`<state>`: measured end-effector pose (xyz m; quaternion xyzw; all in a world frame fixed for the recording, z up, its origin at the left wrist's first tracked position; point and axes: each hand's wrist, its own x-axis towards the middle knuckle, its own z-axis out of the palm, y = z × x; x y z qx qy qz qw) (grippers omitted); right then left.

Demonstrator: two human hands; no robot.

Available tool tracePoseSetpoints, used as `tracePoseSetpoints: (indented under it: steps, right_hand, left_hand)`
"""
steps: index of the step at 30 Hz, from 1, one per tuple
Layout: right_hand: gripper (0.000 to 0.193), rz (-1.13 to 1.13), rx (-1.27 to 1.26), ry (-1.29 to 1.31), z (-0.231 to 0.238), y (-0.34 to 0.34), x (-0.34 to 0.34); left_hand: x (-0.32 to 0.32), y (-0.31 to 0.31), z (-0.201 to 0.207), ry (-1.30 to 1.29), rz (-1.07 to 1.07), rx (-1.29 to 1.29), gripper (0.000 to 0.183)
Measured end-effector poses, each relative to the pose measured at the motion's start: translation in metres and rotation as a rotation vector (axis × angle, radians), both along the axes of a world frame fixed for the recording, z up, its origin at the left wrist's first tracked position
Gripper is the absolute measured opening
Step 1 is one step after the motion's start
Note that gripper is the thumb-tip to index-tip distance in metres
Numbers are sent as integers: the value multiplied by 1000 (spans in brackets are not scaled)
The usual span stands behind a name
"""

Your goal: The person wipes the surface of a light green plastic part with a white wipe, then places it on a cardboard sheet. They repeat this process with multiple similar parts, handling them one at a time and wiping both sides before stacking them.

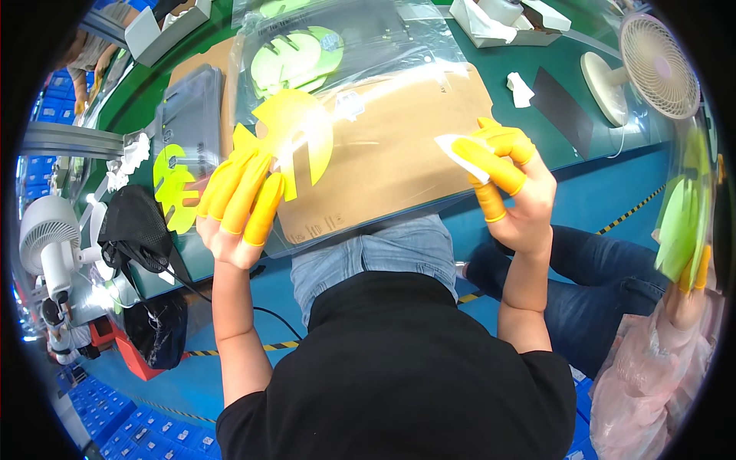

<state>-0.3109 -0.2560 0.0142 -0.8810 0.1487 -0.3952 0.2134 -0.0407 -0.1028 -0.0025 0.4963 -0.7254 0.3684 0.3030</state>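
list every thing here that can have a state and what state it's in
Left hand, touching the yellow cutout
Right hand, pinching a white wipe
Yellow cutout, slotted, catching strong glare
White wipe, bunched between fingers
Brown cardboard, lying flat
Black bag, slumped
White box at top right, open
Right fan, upright, spinning unclear

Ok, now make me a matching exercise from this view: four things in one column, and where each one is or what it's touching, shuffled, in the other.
Things:
1. Black rectangular sheet
2. Left hand
3. Black mesh bag
4. Right hand

Places or states:
A. Beside the white fan at left
B. Holding a white wipe
C. Touching a yellow cut-out sheet
D. Between crumpled white paper and the right-hand fan

Pairs: 1-D, 2-C, 3-A, 4-B
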Motion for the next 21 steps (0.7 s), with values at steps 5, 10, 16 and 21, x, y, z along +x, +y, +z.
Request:
tracePoseSetpoints:
  steps: [5, 10, 16, 21]
  right_hand:
    - [38, -58, -249, 277, 12, 12, 10]
    - [35, -55, -340, 272, 1, 17, 19]
    - [37, -126, -323, 264, -5, 14, 28]
    - [40, 106, -133, 216, 7, 34, 26]
  left_hand:
    - [-6, 2, 5, 59, -14, 32, 18]
    - [-9, 12, 10, 78, -23, 54, 18]
    - [-12, 17, 12, 166, -14, 19, 20]
    - [-5, 14, -3, 206, -20, -96, 19]
